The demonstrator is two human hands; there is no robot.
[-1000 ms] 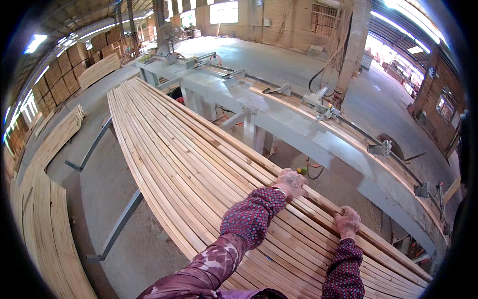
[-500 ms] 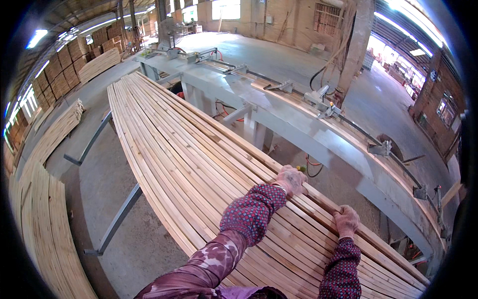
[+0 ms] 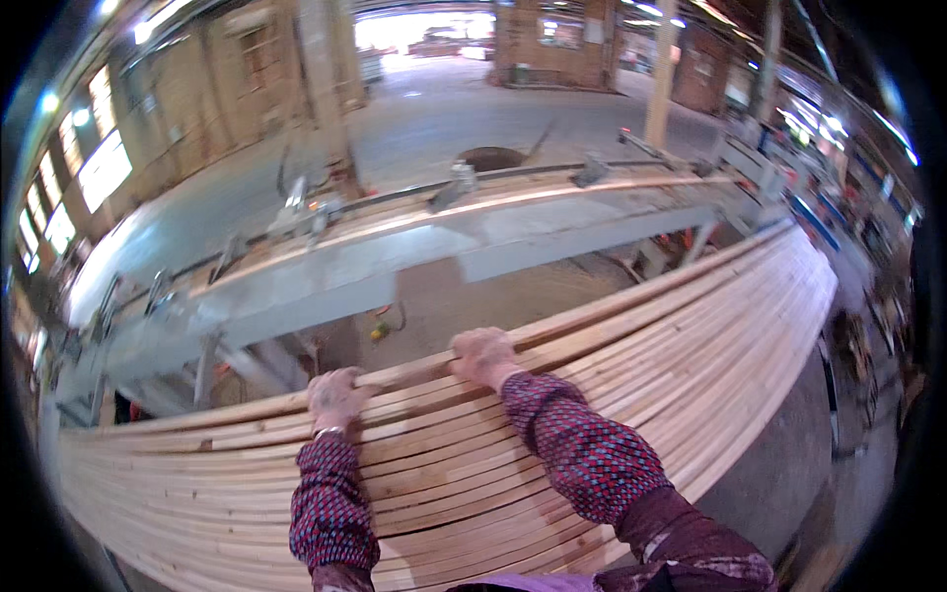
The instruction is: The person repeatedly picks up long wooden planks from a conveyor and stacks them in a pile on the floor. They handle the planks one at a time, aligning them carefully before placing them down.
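Note:
Several long pale wooden strips [image 3: 444,493] lie side by side in front of me, forming a wide bed that runs from left to right. Along its far edge is an outermost wooden strip [image 3: 412,373]. My left hand [image 3: 336,398] is closed over that strip, its fingers curled down the far side, where the tips are hidden. To the right and slightly farther off, my right hand [image 3: 483,356] grips the same strip in the same way. Both forearms, in patterned sleeves, cross above the nearer strips.
Beyond the strips stands a long grey machine frame [image 3: 552,237] with clamps [image 3: 457,185] along it and a wooden length [image 3: 533,194] lying on top. A gap shows the floor and a small yellow-green object [image 3: 379,333]. A post [image 3: 662,89] rises behind.
The view has swung to the right, so the strips now run across it and the machine's right end shows. Both hands still hold the far-edge strip.

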